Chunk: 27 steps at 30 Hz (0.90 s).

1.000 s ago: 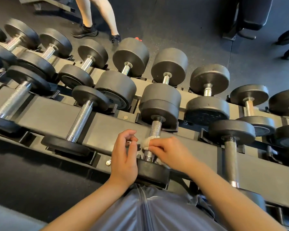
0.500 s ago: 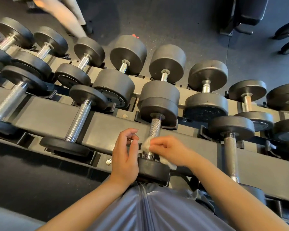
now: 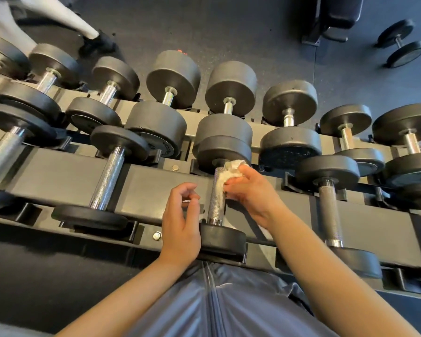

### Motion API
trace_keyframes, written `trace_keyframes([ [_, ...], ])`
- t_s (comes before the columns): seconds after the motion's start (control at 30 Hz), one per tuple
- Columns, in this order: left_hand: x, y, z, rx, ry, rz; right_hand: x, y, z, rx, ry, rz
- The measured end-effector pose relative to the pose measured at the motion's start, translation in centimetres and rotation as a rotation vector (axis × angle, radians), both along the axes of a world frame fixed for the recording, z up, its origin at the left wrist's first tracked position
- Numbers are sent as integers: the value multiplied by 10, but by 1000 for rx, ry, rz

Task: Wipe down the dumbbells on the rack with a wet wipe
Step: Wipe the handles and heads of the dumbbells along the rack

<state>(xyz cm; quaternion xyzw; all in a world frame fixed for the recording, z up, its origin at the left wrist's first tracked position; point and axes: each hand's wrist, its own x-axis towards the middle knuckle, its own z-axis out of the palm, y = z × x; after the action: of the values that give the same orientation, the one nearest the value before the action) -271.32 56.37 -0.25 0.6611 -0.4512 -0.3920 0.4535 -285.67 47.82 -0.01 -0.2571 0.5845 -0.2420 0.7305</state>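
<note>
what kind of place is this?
Most likely a gym's free-weight area: a two-tier rack lined with dumbbells, dark floor matting with a loose dumbbell lying on it, and what looks like a padded bench behind.

The rack [image 3: 58, 176] crosses the view from 9 o'clock to 3 o'clock, with two tiers of dumbbells, the far tier toward 12. At centre on the near tier lies one dumbbell [image 3: 223, 195], handle pointing 12 to 6. The wipe [image 3: 225, 177] sits on the handle's far end, under the right hand [image 3: 252, 194] at its 3 o'clock side. The left hand [image 3: 182, 217] is at its 9 o'clock side, just beside the near weight. A loose dumbbell [image 3: 401, 43] lies on the floor [image 3: 253, 32] at 1 o'clock.
</note>
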Motion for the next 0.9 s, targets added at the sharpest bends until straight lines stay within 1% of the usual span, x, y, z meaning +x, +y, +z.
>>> trace_keyframes([
  [0.1, -1, 0, 0, -12, -7, -11, 7, 12, -5, -107, 254, 43],
  [0.13, -1, 0, 0, -12, -8, -14, 6, 14, -6, -158, 327, 105],
  [0.23, 0, 0, 0, -19, -12, -17, 0, 22, -12, -270, 590, 480],
  [0.3, 0, 0, 1, -15, -13, -24, -3, 23, -15, -280, 664, 629],
  [0.37, -1, 0, 2, -7, -14, -28, -8, 17, -19, -315, 672, 703],
  [0.4, -1, 0, 2, -2, -14, -30, -11, 12, -18, -319, 639, 715],
  [0.47, -1, -1, 2, -6, -25, -31, -10, 4, -9, -245, 481, 717],
  [0.5, 0, -1, 1, -10, -31, -29, -9, 1, -9, -217, 437, 712],
  [0.53, 0, -1, 1, -11, -35, -27, -6, -1, -7, -211, 455, 732],
  [0.6, -1, -1, 0, -9, -38, -20, 2, -6, -5, -283, 568, 758],
  [0.63, -1, 0, 0, -9, -37, -15, 6, -8, -4, -327, 628, 748],
  [0.7, -1, 0, 0, -10, -33, 0, 11, -11, -4, -364, 682, 677],
  [0.8, -2, 0, -1, -13, -31, 7, 12, -13, -9, -315, 633, 510],
  [0.9, -1, 0, -1, -20, -31, 6, 15, -20, -16, -185, 539, 397],
])
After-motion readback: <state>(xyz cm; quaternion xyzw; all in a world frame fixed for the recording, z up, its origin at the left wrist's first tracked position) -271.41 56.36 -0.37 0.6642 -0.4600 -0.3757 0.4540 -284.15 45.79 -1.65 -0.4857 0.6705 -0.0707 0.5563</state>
